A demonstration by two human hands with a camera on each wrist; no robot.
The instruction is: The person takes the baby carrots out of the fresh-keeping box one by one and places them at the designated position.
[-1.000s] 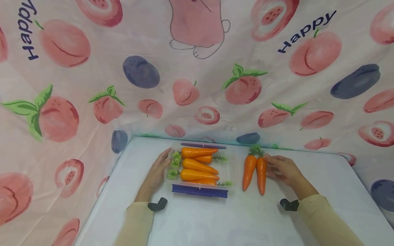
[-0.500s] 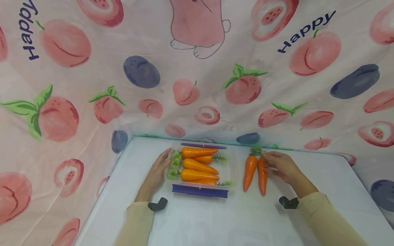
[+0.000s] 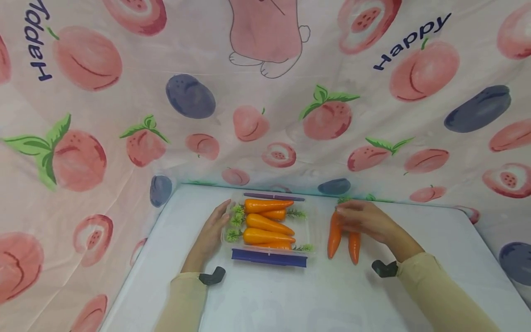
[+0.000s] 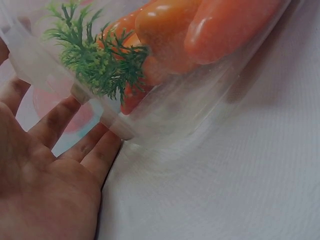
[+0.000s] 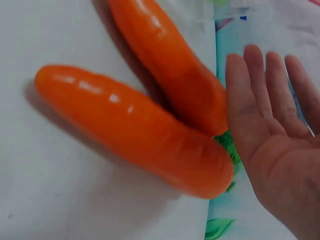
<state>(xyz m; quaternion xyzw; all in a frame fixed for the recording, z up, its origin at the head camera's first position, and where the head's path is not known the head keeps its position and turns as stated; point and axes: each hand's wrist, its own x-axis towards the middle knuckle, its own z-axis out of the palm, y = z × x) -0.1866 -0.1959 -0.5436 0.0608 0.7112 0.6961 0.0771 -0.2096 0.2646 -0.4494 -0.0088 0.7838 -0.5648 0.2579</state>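
On a white worktop (image 3: 269, 295), a clear plastic box (image 3: 302, 228) holds five orange carrots (image 3: 267, 206) lying crosswise, three with their green tufts toward the left end and two with tufts toward the right. A dark blue flap (image 3: 268, 259) sticks out along the near side of the box, and a narrower purple-blue one (image 3: 274, 197) runs along the far side. The person's left hand (image 3: 211, 230) stands at the left end of the box, its grip loose and spread: the left wrist view shows long, nearly straight fingers (image 4: 55, 122) laid against the clear wall, curled round nothing. To the right of the box, just apart from it, a left loose carrot (image 3: 333, 242) and a right loose carrot (image 3: 354, 246) lie on the worktop, tips toward the person and leafy ends close together at the far edge. The right hand (image 3: 369, 221) reaches over the upper parts of this pair; in the right wrist view its four fingers are extended and the grip has hold of nothing, though whether a finger touches a carrot cannot be told, and the thumb is out of sight there. Both arms wear beige sleeves (image 3: 184, 295), with a black device (image 3: 213, 275) at each wrist. Behind hangs a pale fruit-print cloth (image 3: 257, 97).
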